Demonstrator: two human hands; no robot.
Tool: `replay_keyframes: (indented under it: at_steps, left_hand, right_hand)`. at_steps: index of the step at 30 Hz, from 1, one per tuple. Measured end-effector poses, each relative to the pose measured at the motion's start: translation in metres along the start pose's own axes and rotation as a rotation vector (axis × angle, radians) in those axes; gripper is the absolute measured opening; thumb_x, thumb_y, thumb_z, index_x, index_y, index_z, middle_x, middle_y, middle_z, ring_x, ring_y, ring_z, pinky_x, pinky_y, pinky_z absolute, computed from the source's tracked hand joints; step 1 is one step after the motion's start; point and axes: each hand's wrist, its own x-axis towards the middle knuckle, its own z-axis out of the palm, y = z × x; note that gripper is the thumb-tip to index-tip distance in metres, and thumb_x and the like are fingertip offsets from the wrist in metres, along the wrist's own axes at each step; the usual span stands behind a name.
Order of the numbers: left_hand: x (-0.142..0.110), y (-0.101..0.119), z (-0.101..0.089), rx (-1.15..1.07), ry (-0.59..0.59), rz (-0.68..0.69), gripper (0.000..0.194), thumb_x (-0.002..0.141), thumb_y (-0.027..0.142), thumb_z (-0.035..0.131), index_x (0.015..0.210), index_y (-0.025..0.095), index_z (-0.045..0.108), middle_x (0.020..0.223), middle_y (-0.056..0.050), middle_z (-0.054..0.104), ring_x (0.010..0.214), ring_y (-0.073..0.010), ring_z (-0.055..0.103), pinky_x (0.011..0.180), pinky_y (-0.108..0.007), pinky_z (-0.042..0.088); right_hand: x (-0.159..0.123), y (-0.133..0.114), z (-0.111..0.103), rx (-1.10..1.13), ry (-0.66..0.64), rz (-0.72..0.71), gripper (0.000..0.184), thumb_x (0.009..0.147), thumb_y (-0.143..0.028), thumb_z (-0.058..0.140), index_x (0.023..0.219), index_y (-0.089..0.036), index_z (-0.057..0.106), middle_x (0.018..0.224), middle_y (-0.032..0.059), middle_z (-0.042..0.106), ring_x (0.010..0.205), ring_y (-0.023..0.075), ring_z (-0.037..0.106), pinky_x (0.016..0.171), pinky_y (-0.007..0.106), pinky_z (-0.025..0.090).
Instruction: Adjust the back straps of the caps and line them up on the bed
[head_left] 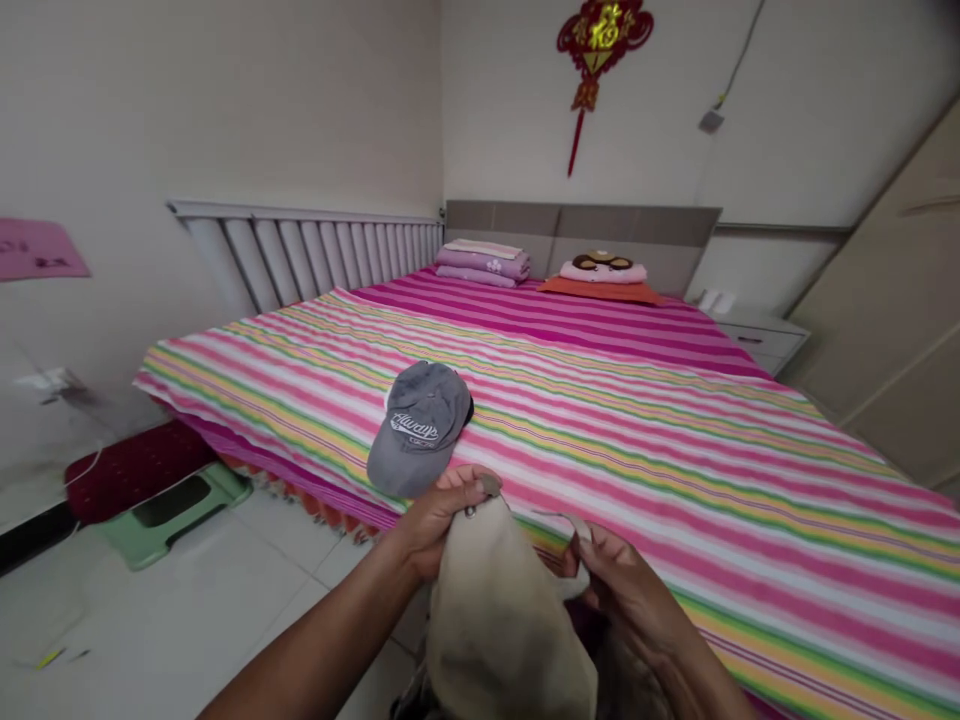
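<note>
My left hand (442, 515) pinches the back edge of a beige cap (502, 620) near a small metal buckle. My right hand (619, 585) grips the cap's thin adjusting strap on the other side. I hold the cap in the air over the near edge of the bed (675, 440). A grey baseball cap (421, 428) with white lettering lies on the striped bedspread just beyond my left hand, not touched by either hand.
Folded purple bedding (484, 262) and an orange pillow with a pink folded item (604, 280) sit by the headboard. A green stool with a dark red cushion (154, 485) stands on the tiled floor at left. A nightstand (757, 335) and wardrobe (900, 310) are at right.
</note>
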Motion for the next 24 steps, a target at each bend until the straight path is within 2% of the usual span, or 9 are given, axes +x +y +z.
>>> replay_keyframes:
  at_steps: [6, 9, 12, 14, 17, 18, 20, 22, 24]
  left_hand:
    - [-0.017, 0.059, -0.03, 0.181, 0.162, 0.102, 0.024, 0.056, 0.022, 0.076, 0.074, 0.011, 0.063, 0.057, 0.0, 0.058, 0.048, -0.0078, 0.053, 0.048, -0.018, 0.042]
    - [-0.01, 0.099, -0.043, 0.249, 0.224, 0.164, 0.025, 0.057, 0.02, 0.074, 0.078, 0.011, 0.063, 0.058, 0.0, 0.059, 0.049, -0.0092, 0.054, 0.05, -0.02, 0.045]
    - [0.02, 0.149, -0.052, 0.375, 0.258, 0.138, 0.018, 0.063, 0.02, 0.069, 0.077, 0.011, 0.061, 0.058, -0.002, 0.058, 0.048, -0.0119, 0.054, 0.05, -0.024, 0.046]
    - [0.053, 0.183, -0.057, 0.549, 0.377, 0.121, 0.012, 0.069, 0.022, 0.063, 0.071, 0.01, 0.058, 0.056, -0.003, 0.056, 0.048, -0.0131, 0.053, 0.052, -0.027, 0.047]
    - [0.103, 0.221, -0.068, 0.623, 0.479, 0.193, 0.02, 0.073, 0.027, 0.06, 0.083, 0.01, 0.057, 0.081, -0.011, 0.063, 0.075, -0.0202, 0.06, 0.07, -0.034, 0.048]
    - [0.116, 0.226, -0.076, 0.643, 0.522, 0.244, 0.028, 0.075, 0.035, 0.058, 0.092, 0.012, 0.056, 0.096, -0.013, 0.061, 0.091, -0.0223, 0.058, 0.078, -0.034, 0.046]
    - [0.129, 0.226, -0.098, 0.696, 0.589, 0.299, 0.048, 0.072, 0.047, 0.058, 0.108, 0.016, 0.05, 0.124, -0.016, 0.048, 0.118, -0.0268, 0.043, 0.093, -0.039, 0.037]
    - [0.128, 0.213, -0.127, 0.753, 0.607, 0.272, 0.065, 0.063, 0.054, 0.064, 0.115, 0.018, 0.047, 0.138, -0.017, 0.033, 0.128, -0.0327, 0.027, 0.099, -0.048, 0.026]
    - [0.116, 0.193, -0.157, 0.798, 0.578, 0.21, 0.074, 0.056, 0.057, 0.068, 0.116, 0.018, 0.048, 0.142, -0.02, 0.025, 0.129, -0.0398, 0.021, 0.098, -0.057, 0.022]
  right_hand:
    - [0.044, -0.018, 0.043, 0.24, 0.034, -0.082, 0.032, 0.062, -0.039, 0.073, 0.055, -0.014, 0.055, 0.046, -0.0038, 0.049, 0.039, 0.0055, 0.038, 0.039, 0.017, 0.031]
    - [0.078, -0.028, 0.07, 0.3, 0.052, -0.077, 0.029, 0.061, -0.034, 0.075, 0.056, -0.015, 0.055, 0.047, -0.0044, 0.05, 0.04, 0.0058, 0.04, 0.04, 0.017, 0.034]
    - [0.126, -0.044, 0.096, 0.31, 0.09, -0.058, 0.026, 0.072, -0.031, 0.067, 0.057, -0.016, 0.052, 0.048, -0.005, 0.05, 0.044, 0.0077, 0.045, 0.046, 0.019, 0.041]
    - [0.165, -0.06, 0.108, 0.283, 0.128, -0.024, 0.023, 0.079, -0.028, 0.059, 0.061, -0.016, 0.053, 0.052, -0.0027, 0.054, 0.048, 0.0102, 0.05, 0.05, 0.023, 0.044]
    - [0.219, -0.079, 0.111, 0.234, 0.237, -0.03, 0.023, 0.089, -0.029, 0.044, 0.078, -0.012, 0.056, 0.068, 0.0, 0.058, 0.058, 0.0101, 0.055, 0.057, 0.025, 0.046]
    - [0.232, -0.08, 0.108, 0.213, 0.275, -0.04, 0.025, 0.09, -0.032, 0.042, 0.085, -0.012, 0.056, 0.076, 0.0009, 0.059, 0.063, 0.0098, 0.056, 0.06, 0.026, 0.047]
    - [0.247, -0.071, 0.097, 0.155, 0.346, -0.013, 0.026, 0.088, -0.036, 0.045, 0.095, -0.013, 0.055, 0.088, 0.0033, 0.059, 0.07, 0.0114, 0.057, 0.063, 0.029, 0.048]
    - [0.247, -0.046, 0.086, 0.092, 0.371, 0.054, 0.025, 0.084, -0.036, 0.052, 0.096, -0.014, 0.056, 0.092, 0.0046, 0.06, 0.075, 0.0141, 0.058, 0.067, 0.032, 0.048]
    - [0.238, -0.014, 0.079, 0.054, 0.332, 0.131, 0.027, 0.077, -0.04, 0.06, 0.087, -0.015, 0.061, 0.088, 0.0073, 0.063, 0.077, 0.0178, 0.058, 0.068, 0.034, 0.047]
